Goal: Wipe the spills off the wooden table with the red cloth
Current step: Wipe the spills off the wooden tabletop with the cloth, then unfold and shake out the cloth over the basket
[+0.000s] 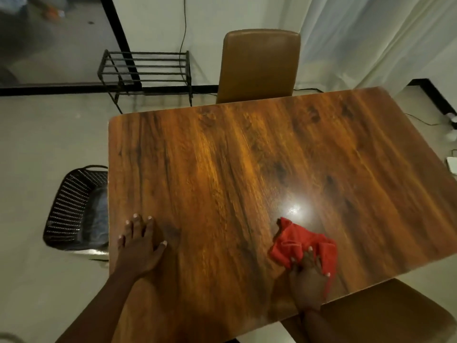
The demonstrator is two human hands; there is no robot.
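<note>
Red cloth point(303, 241) lies bunched near the front edge of the wooden worktop point(222, 157), pressed down by the right hand point(306, 280), its grip closed on it, while the left hand point(139, 246) rests flat and open, likely to steady.

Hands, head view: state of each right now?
Left hand: open, flat on the wooden table, holding nothing.
Right hand: closed on the red cloth, pressing it to the table.
</note>
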